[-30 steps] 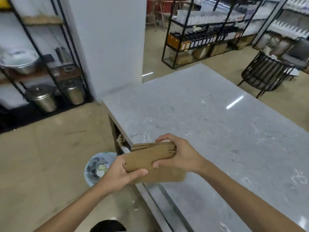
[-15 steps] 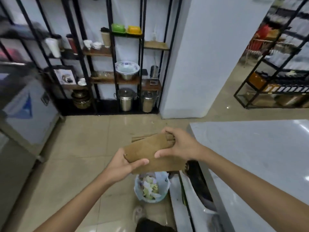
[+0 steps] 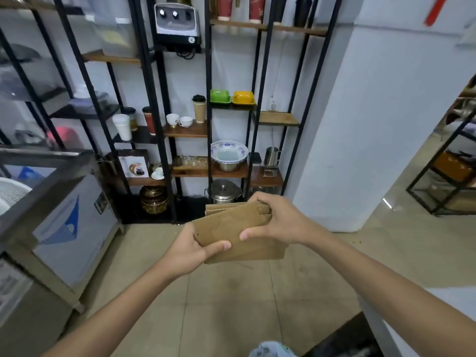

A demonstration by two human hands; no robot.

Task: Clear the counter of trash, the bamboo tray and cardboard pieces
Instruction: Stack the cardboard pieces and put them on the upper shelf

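Note:
A stack of brown cardboard pieces [image 3: 233, 226] is held flat in front of me, above the tiled floor. My left hand [image 3: 189, 249] grips its near left corner, thumb on top. My right hand [image 3: 279, 221] clamps the far right end, fingers curled over the edge. The grey marble counter [image 3: 422, 315] shows only as a corner at the lower right. The rim of a bin with a pale bag [image 3: 271, 351] peeks in at the bottom edge, below the cardboard. No bamboo tray is in sight.
Black metal shelving [image 3: 206, 140] with cups, bowls, steel pots and a blender stands straight ahead against the wall. A steel-and-glass cabinet [image 3: 67, 217] fills the left. A white pillar [image 3: 371, 119] rises on the right, with another rack [image 3: 448, 176] beyond it.
My view has swung left and up from the counter toward the shelves. Both hands keep the same grip on the cardboard. The bin has slid from under the cardboard to the bottom edge.

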